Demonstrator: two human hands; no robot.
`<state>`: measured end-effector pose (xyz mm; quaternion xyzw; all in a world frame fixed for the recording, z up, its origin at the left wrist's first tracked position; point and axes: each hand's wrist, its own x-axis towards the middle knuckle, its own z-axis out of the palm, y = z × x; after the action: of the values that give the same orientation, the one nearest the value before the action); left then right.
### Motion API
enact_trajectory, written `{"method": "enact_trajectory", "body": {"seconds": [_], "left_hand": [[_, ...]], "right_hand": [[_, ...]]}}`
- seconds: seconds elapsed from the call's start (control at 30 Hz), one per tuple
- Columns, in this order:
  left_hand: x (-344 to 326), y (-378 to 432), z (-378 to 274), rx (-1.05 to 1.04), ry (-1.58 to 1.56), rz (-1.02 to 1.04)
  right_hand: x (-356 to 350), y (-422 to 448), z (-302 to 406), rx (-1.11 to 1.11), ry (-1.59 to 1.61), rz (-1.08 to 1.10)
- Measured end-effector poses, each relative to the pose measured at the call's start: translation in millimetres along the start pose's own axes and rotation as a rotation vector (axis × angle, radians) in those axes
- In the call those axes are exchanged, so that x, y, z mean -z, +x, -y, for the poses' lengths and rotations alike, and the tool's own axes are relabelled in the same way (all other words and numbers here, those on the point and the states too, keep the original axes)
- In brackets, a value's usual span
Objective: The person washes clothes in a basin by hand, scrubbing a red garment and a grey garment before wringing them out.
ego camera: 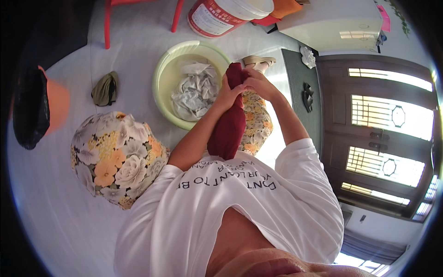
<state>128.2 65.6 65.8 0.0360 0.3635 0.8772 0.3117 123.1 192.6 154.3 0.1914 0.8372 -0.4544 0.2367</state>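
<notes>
Both of my hands grip a dark red cloth [226,131], bunched into a long bundle. My left hand [226,97] is wrapped around its upper part from the left. From the right, my right hand [258,85] holds it near the top end, and the hands almost touch. The cloth's lower end reaches towards the front of my white shirt. Just left of the bundle's top stands a pale green basin [161,104] on the floor. Cloudy water and a crumpled whitish wet cloth [195,90] are in it; my left forearm crosses above its near right rim.
An olive cloth item [105,89] lies on the floor at left, near an orange bin [58,100] with a black liner. A red-and-white bucket [221,17] and red stool legs [177,15] stand beyond the basin. At right, dark shoes [307,97] rest on a mat [294,69] before double doors [335,114].
</notes>
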Motion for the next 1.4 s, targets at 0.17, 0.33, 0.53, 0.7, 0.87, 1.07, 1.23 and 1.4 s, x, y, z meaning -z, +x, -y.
{"method": "enact_trajectory", "body": {"seconds": [0.17, 0.33, 0.53, 0.7, 0.87, 1.07, 1.23, 1.4], "left_hand": [[5.9, -1.6, -18.9, 0.138, -0.244, 0.255], [-13.1, -21.1, -50.3, 0.301, -0.385, 0.324], [-33.2, -36.2, -64.2, 0.605, -0.916, 0.572], [-44.1, -44.7, -62.2, 0.81, -1.14, 0.97], [-54.0, -53.0, -69.8, 0.829, -1.238, 1.221], [-62.6, -44.6, -83.4, 0.802, -1.251, 1.588], [-63.7, -42.8, -110.5, 0.82, -1.123, 1.714], [-50.7, -61.3, -96.8, 0.611, -1.425, 1.427]], "right_hand": [[-2.1, -34.0, 17.5, 0.232, 0.272, -0.145], [3.9, -47.1, 26.2, 0.27, 0.11, -0.349], [25.9, -52.5, 55.5, 0.698, -0.245, -0.378], [32.4, -61.1, 103.1, 1.053, -0.462, -0.224], [30.4, -70.3, 143.1, 0.738, -0.527, 0.698], [19.3, -57.4, 176.8, 0.611, -0.2, 1.098], [8.1, -31.0, 189.0, 0.928, 0.094, 1.399], [-19.2, 20.8, 175.3, 1.406, 0.605, 1.571]]}}
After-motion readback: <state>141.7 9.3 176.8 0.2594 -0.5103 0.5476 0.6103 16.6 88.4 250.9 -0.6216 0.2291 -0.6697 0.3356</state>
